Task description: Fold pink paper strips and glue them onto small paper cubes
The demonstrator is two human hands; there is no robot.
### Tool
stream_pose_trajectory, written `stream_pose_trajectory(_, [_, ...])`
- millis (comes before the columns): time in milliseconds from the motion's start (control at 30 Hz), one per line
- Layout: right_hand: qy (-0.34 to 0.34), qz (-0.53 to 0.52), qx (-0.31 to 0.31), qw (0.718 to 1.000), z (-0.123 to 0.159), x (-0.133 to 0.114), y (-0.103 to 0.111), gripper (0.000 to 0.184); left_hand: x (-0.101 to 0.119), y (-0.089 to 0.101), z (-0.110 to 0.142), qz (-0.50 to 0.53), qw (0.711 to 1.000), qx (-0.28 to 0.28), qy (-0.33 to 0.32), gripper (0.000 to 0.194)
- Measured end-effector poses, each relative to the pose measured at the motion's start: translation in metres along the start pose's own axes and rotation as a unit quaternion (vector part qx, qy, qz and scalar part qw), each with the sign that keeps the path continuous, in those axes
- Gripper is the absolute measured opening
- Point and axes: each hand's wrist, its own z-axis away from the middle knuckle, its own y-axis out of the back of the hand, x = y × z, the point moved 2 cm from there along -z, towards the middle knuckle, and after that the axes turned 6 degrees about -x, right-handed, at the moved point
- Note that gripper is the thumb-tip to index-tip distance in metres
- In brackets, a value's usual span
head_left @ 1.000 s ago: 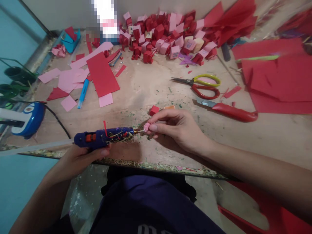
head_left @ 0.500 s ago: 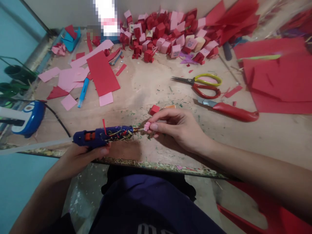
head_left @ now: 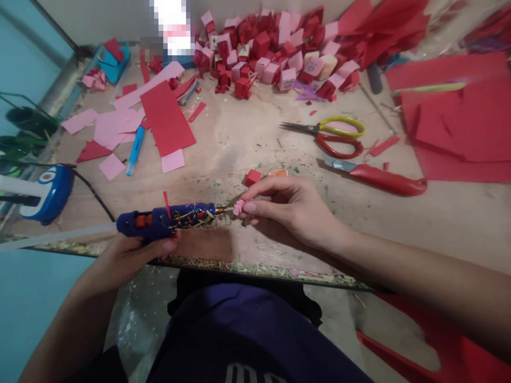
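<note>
My left hand (head_left: 139, 252) is wrapped round a blue hot glue gun (head_left: 159, 219), held level with its nozzle pointing right. A whitish glue stick (head_left: 67, 236) sticks out of its back end, and bits of straw and red scrap cling to its barrel. Between the thumb and forefinger of my right hand (head_left: 283, 205) is a small folded pink paper piece (head_left: 238, 207). The nozzle tip is at this piece; whether they touch I cannot tell. Just beyond my right fingers lies a small red paper cube (head_left: 253, 177), beside a flat orange-and-white piece (head_left: 278, 173).
Scissors (head_left: 319, 130) and a red-handled knife-like cutter (head_left: 383, 178) lie to the right, near large red sheets (head_left: 459, 122). Red and pink paper boxes (head_left: 261, 69) are heaped at the back. Paper pieces (head_left: 167, 119) and a blue marker (head_left: 136, 150) lie left.
The glue gun and the pink piece have shifted very slightly left in view. Both hands keep the same hold.
</note>
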Motion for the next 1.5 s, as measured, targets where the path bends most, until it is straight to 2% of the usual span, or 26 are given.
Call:
stream_pose_trajectory(133, [-0.01, 0.016, 0.006, 1.0, 0.0002, -0.0004, 0.0004, 0.012, -0.0021, 0.0006, 0.0011, 0.044, 0.999, 0.002, 0.013, 0.014])
stream_pose_trajectory(367, [-0.019, 0.04, 0.012, 0.999, 0.0008, 0.0014, 0.0028, 0.016, -0.0046, 0.0004, 0.0011, 0.05, 0.998, 0.005, 0.028, 0.02])
stream_pose_trajectory(767, [-0.02, 0.064, 0.012, 0.998, 0.0011, -0.0004, 0.0024, 0.015, -0.0017, 0.0011, 0.0009, 0.001, 0.999, 0.024, 0.031, 0.019])
stream_pose_trajectory(933, [-0.016, 0.065, 0.011, 0.998, 0.0022, -0.0004, 0.0019, 0.016, 0.002, 0.0011, 0.0002, 0.003, 0.999, 0.017, 0.032, 0.02])
stream_pose_trajectory(1200, [-0.009, 0.046, 0.011, 0.999, 0.0012, 0.0003, 0.0015, 0.015, -0.0049, 0.0025, 0.0039, -0.017, 0.999, 0.014, 0.025, 0.021])
stream_pose_trajectory(1500, [-0.014, 0.043, 0.014, 0.999, 0.0013, -0.0002, 0.0015, 0.012, 0.0023, 0.0015, 0.0015, -0.007, 0.999, 0.011, 0.04, 0.021])
